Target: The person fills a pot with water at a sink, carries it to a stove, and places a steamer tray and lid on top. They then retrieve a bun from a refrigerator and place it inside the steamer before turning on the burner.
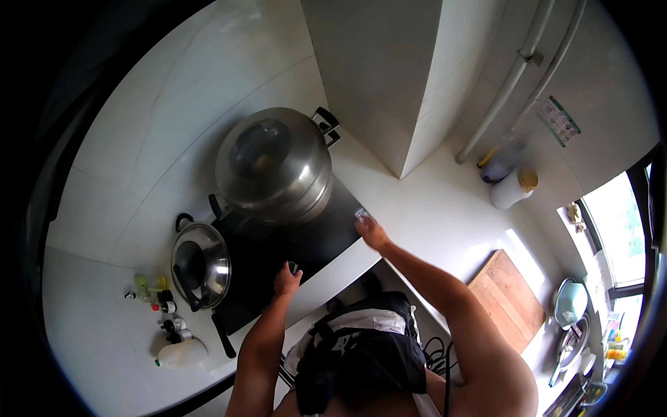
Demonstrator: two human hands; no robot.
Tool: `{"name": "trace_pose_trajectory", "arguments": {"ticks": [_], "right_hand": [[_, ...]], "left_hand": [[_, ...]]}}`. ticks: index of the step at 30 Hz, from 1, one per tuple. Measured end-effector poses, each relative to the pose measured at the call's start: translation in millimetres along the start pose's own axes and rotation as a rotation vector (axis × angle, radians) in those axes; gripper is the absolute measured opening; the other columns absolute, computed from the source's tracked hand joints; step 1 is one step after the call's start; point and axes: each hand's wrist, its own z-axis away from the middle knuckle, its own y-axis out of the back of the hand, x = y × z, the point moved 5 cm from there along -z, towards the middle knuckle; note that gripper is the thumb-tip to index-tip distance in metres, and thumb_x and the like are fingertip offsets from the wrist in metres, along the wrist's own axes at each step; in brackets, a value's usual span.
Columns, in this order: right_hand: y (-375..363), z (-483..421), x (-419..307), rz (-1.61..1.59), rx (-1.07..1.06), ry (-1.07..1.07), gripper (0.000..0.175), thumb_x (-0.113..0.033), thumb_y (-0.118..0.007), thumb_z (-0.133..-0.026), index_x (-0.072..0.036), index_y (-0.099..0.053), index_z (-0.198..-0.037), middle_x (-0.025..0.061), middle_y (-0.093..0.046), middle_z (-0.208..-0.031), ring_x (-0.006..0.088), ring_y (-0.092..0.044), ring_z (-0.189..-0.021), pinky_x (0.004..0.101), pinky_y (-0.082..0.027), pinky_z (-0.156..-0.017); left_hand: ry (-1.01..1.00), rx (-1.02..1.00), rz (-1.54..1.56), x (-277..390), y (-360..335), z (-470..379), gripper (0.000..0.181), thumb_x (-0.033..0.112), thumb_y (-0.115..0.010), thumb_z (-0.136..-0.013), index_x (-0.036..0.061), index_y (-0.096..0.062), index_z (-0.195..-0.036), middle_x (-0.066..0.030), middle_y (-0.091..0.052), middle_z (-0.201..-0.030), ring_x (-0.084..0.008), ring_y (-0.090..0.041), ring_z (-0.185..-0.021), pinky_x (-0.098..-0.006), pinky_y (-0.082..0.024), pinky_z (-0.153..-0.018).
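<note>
My left hand (288, 280) is at the front edge of the black glass cooktop (323, 229), its fingers on a dark round knob (293, 268). Farther right, my right hand (371, 231) is at the cooktop's right edge, with a small clear, shiny thing (360, 213) at its fingertips; whether the hand grips it I cannot tell. Behind both hands stands a large stainless steel steamer pot (307, 177) under a domed lid with a glass centre. Left of my left hand sits a wok with a steel and glass lid (214, 260), its long black handle (224, 333) pointing towards me.
Seasoning bottles (164, 302) and a white plastic jug (182, 354) stand left of the wok. A wall corner (401, 156) juts in behind the counter. On the right are a wooden cutting board (508, 302), a lidded white container (513, 188), a light green basin (570, 302) and dishes near the window.
</note>
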Motion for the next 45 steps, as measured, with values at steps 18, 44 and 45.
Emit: {"name": "trace_pose_trajectory", "arguments": {"ticks": [18,44,45], "right_hand": [[-4,126,93,0.103,0.071,-0.211,0.054,-0.034,-0.058,-0.083,-0.002,-0.052,-0.127,0.0208,-0.061,-0.119,0.0348,-0.057,-0.113,0.0394,-0.045,-0.097],[-79,116,111,0.352,-0.441,0.04,0.034,-0.023,-0.058,-0.088,-0.002,-0.062,-0.115,0.0102,-0.069,-0.089,0.0174,-0.067,-0.08,0.0296,-0.053,-0.069],[-88,125,108,0.342,-0.517,0.002,0.031,-0.022,-0.057,-0.089,-0.003,-0.063,-0.113,0.0089,-0.068,-0.085,0.0155,-0.067,-0.076,0.0284,-0.052,-0.065]], "left_hand": [[0.133,0.015,-0.166,12,11,-9,0.031,0.032,-0.074,-0.078,0.0049,-0.068,-0.091,-0.0173,-0.068,-0.091,-0.036,-0.066,-0.088,-0.044,-0.054,-0.075],[0.309,0.009,0.465,-46,-81,239,0.034,0.022,-0.051,-0.084,0.0063,-0.063,-0.112,-0.0214,-0.066,-0.1,-0.0397,-0.062,-0.097,-0.0472,-0.05,-0.083],[0.331,0.037,0.48,-54,-78,251,0.034,0.022,-0.051,-0.084,0.0063,-0.063,-0.112,-0.0214,-0.066,-0.1,-0.0397,-0.062,-0.097,-0.0472,-0.05,-0.083]]}}
